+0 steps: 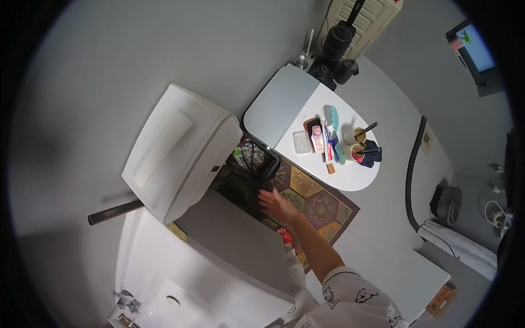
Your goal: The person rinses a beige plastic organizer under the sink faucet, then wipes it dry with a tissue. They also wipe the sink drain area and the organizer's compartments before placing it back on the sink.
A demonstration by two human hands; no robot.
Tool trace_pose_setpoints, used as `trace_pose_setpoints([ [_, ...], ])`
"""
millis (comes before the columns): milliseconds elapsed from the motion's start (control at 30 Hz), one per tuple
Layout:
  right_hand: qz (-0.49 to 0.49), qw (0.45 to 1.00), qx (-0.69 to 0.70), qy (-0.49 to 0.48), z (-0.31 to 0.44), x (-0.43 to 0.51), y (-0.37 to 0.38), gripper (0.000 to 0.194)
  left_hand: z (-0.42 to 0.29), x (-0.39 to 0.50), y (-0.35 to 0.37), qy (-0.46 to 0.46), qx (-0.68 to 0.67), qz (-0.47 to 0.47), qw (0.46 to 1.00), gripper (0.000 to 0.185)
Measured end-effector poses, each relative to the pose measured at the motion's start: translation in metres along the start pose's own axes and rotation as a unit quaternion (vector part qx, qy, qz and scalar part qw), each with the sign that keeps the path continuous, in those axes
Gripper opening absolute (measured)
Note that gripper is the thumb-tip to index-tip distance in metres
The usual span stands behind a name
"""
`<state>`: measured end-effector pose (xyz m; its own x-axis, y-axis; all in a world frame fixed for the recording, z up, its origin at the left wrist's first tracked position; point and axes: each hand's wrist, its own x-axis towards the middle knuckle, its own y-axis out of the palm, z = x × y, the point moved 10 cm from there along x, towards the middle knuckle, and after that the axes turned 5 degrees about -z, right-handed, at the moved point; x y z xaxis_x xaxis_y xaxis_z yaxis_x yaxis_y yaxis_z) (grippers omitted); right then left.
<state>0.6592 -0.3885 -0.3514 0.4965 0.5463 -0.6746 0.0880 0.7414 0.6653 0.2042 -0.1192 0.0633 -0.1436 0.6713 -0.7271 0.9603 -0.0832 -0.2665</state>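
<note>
My right hand (279, 206) is stretched out with fingers apart and holds nothing. It hovers over the patterned mat (324, 209), close to a dark box-like thing (240, 190) on the floor. Behind that stands a black open container (272, 166) with a patterned cloth (252, 156) and cables inside. A white rounded housing (180, 151), whose kind I cannot tell, is to the left. Further right, a white folding table (295, 162) bears a toothpaste tube (328, 143), a pink bottle (317, 137), a blue comb (334, 119) and two cups (350, 135) of slim tools. My left hand is out of view.
A white washbasin (205, 287) fills the lower left. A dark rod (115, 212) juts beside the white housing. At the back are a black appliance (336, 45) and a cream drawer unit (369, 24). A black cable cover (414, 176) curves along the right. My foot (285, 237) rests on the mat.
</note>
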Motion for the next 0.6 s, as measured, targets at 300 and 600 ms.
trace_pose_setpoints([
  [300, 0.143, 0.983, 0.095, -0.071, 0.099, -0.069, 0.107, 0.081, -0.01, 0.014, 0.0, -0.011, -0.036, 0.02, 0.999, 0.036],
  [600, 0.084, 0.983, -0.055, -0.155, 0.083, -0.007, 0.094, 0.045, -0.001, 0.012, -0.018, -0.034, -0.074, -0.024, 0.996, 0.037],
])
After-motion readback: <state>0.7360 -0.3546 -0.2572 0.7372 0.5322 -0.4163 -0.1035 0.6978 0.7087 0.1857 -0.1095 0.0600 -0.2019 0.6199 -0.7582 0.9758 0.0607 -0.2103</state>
